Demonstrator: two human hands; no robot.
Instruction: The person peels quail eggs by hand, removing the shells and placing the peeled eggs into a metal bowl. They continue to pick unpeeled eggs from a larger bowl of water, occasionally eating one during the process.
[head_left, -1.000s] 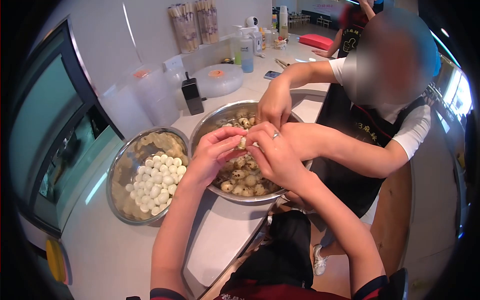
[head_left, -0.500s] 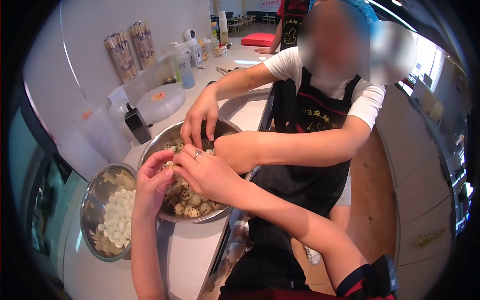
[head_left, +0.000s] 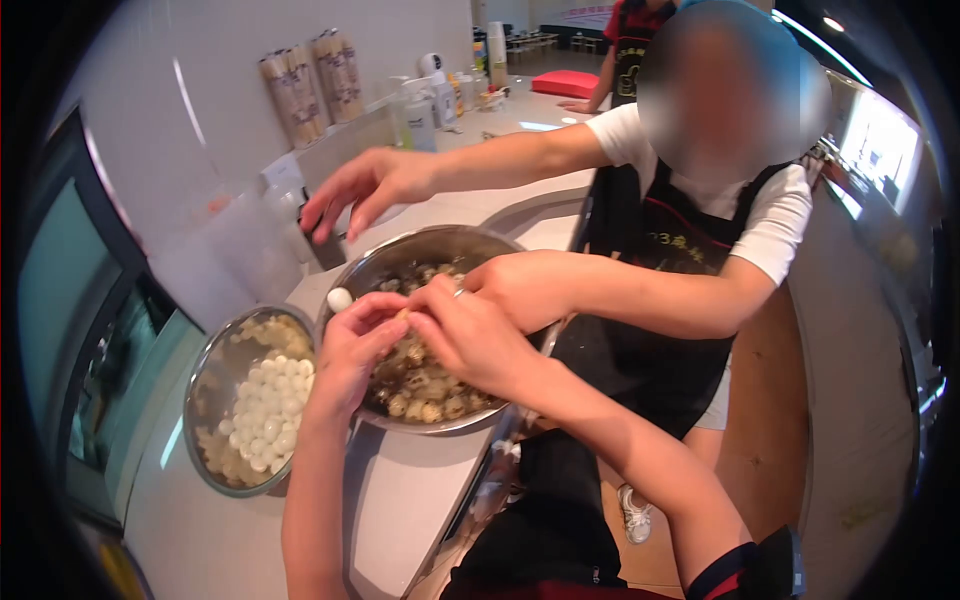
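Observation:
My left hand (head_left: pixel 362 338) and my right hand (head_left: pixel 462 325) meet above a steel bowl (head_left: pixel 515 240) of speckled quail eggs (head_left: pixel 425 385) in liquid. Their fingertips close together on a small quail egg (head_left: pixel 403 313), mostly hidden, with a yellowish bit showing. A white peeled egg (head_left: pixel 340 299) appears just beyond my left fingers, near the bowl's left rim; it seems to be in the air. Left of my left forearm, a smaller steel bowl (head_left: pixel 240 490) holds many white peeled eggs (head_left: pixel 268 410) and pale shell scraps.
Facing me, a co-worker in a black apron (head_left: pixel 690 225) has one hand (head_left: pixel 375 190) stretched over the counter and the other (head_left: pixel 515 285) at the big bowl. Wrapped chopsticks (head_left: pixel 292 95) hang on the wall. Bottles (head_left: pixel 420 120) and a red item (head_left: pixel 565 84) stand farther back.
The co-worker's one hand has left the big bowl and swung toward the wall side. A white egg now shows near the bowl's left rim. My hands stay together; the view has shifted.

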